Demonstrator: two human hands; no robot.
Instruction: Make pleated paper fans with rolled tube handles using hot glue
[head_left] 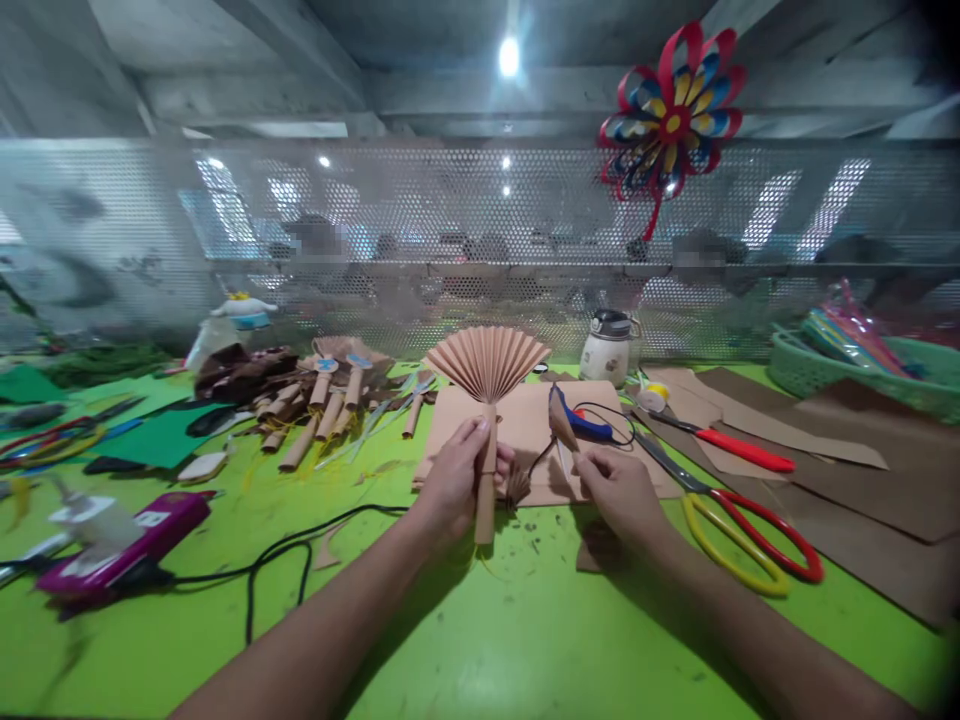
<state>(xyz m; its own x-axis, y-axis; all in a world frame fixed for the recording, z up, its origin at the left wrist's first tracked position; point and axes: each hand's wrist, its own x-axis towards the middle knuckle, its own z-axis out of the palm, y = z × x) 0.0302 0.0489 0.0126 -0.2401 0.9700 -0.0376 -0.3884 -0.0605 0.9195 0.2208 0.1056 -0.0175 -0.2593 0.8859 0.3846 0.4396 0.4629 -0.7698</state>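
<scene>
A pleated paper fan (491, 362) with a rolled brown paper handle stands upright near the middle, its pleats spread in a half circle. My left hand (456, 478) is closed around the handle. To its right, my right hand (616, 490) pinches a small piece of brown paper (562, 420) between thumb and fingers. Behind both hands lies a stack of light brown paper sheets (517, 400). On the stack, a blue-handled tool (592, 428) with a black cord sits just beyond my right hand.
Red-and-yellow-handled scissors (739, 535) and a red-handled cutter (750, 450) lie right. Brown sheets (862, 470), a green basket (795, 370) and a jug (607, 350) stand behind. Several small fans (322, 400) and a purple power strip (135, 550) lie left.
</scene>
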